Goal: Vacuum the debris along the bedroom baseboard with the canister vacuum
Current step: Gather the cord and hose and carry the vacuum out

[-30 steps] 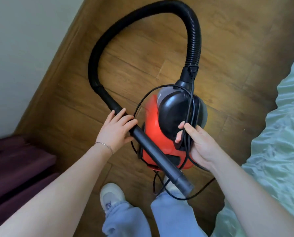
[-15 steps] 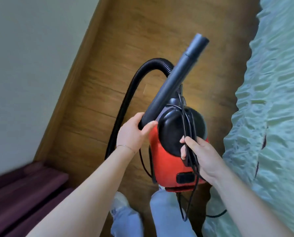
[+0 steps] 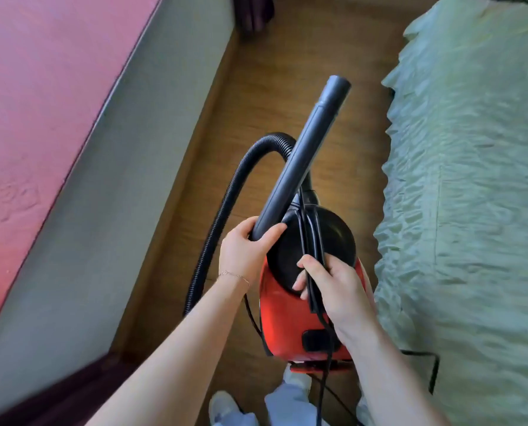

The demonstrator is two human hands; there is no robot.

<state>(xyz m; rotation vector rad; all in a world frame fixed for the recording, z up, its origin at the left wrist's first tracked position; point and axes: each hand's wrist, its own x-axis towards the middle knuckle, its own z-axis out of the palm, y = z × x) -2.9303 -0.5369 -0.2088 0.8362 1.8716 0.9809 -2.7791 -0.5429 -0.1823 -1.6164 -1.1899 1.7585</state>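
Two hands are holding a red vacuum (image 3: pixel 287 318) above the wooden floor (image 3: pixel 256 103), between the baseboard (image 3: pixel 196 155) and the bed (image 3: pixel 471 210).
The left hand (image 3: pixel 244 250) is gripping the lower end of the black tube (image 3: pixel 305 155), its thumb lying across, and the tube is pointing away from the body. The right hand (image 3: pixel 333 290) is curling over the vacuum's top, pinching the black cord (image 3: pixel 310 241); perhaps it is also gripping a handle beneath, which is hidden.
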